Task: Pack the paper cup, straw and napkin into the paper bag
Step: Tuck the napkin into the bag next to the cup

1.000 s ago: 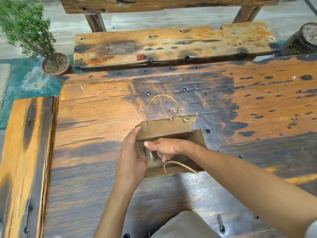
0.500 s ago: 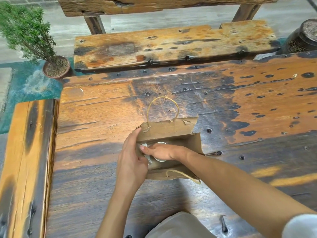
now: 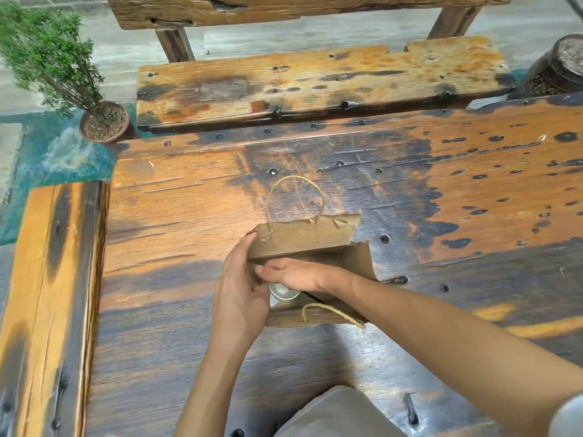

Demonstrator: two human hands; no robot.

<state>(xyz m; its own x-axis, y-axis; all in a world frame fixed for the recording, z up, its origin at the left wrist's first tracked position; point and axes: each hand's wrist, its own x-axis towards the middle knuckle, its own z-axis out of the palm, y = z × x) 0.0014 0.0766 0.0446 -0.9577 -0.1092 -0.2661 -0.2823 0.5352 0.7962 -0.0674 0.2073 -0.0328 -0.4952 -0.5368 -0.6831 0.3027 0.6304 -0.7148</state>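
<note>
A brown paper bag (image 3: 310, 236) with twine handles stands open on the wooden table (image 3: 441, 197). Inside it I see the white rim of the paper cup (image 3: 282, 291), standing upright. My left hand (image 3: 239, 288) grips the bag's left side wall. My right hand (image 3: 293, 274) reaches across the bag's mouth, fingers down inside and over the cup; what they hold is hidden. The straw and the napkin are not visible.
A wooden bench (image 3: 315, 80) runs along the table's far side and another bench (image 3: 47, 294) along the left. A small potted shrub (image 3: 104, 121) stands at far left and a dark jar (image 3: 558, 70) at far right.
My right hand has slid further left inside the bag's mouth, over the cup. The left hand keeps its hold on the bag's side.
</note>
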